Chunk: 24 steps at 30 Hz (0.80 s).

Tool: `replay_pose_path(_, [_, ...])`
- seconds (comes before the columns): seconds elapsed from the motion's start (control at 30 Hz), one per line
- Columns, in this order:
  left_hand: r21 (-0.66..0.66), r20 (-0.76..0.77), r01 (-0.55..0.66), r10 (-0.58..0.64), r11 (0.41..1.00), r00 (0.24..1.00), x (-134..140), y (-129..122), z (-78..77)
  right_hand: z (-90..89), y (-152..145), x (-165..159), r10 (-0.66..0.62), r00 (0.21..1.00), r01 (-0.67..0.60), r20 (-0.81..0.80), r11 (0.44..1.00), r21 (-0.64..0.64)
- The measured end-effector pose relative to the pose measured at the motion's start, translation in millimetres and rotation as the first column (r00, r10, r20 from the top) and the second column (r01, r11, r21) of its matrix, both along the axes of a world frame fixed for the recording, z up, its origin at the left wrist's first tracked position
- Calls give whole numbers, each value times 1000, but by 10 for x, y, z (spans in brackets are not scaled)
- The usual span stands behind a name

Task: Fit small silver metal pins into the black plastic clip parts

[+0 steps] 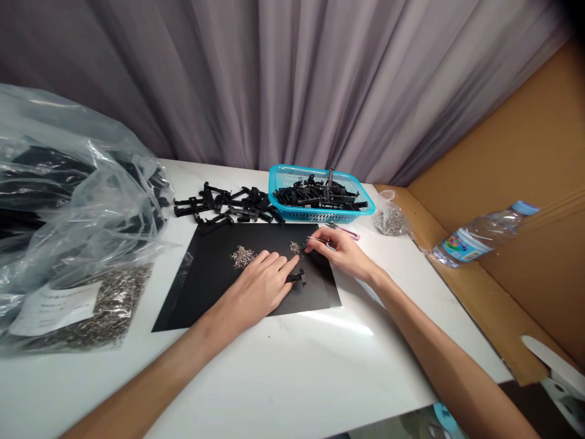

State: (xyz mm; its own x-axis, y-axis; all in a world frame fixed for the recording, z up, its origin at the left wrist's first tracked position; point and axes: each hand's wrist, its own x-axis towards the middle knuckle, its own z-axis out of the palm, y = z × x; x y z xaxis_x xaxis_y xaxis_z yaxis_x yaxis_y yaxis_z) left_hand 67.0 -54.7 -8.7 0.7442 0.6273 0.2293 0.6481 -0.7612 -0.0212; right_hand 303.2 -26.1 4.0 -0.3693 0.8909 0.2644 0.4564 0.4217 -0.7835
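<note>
My left hand [265,283] rests over a black mat [208,283], its fingers closed around one end of a small black plastic part [297,277]. The free end of that part sticks out to the right. My right hand [340,250] pinches a thin metal tool that looks like tweezers [315,238], at the mat's right edge. Its tips point left, near a small heap of tiny metal pieces [295,247]. A larger heap of tiny metal pieces [242,256] lies beyond my left knuckles. What the pieces are exactly is too small to tell.
Behind the mat are loose black plastic parts [249,204] and a blue basket [320,216] full of more. A pink-handled tool [347,231] and a bag of metal pieces [392,221] lie right. Large plastic bags [114,207] fill the left; a bottle [484,235] leans right.
</note>
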Motion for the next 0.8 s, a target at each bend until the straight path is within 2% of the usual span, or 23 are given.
replay_pose_path(0.13, [-61, 27, -9, 11, 998, 1000, 1, 4, 11, 10, 3, 3, -24, 1000, 24, 12, 999, 25])
replay_pose_path(0.33, [-105, 59, -27, 33, 994, 998, 1, -2, 8, 94, -62, -13, 80, 996, -79, 29, 996, -47])
replay_pose_path(0.47, [-150, 144, -46, 68, 988, 987, -21, -6, 57, 97, -73, -9, 84, 996, -83, 12, 995, -50])
replay_pose_path(0.6, [-265, 311, -96, 180, 959, 933, -57, -17, 150, 90, -62, 8, 61, 998, -61, -1, 998, 12])
replay_pose_path(0.8, [-471, 434, -111, 340, 875, 834, -61, -29, 252, 55, -78, -31, 52, 998, -52, 17, 999, -8])
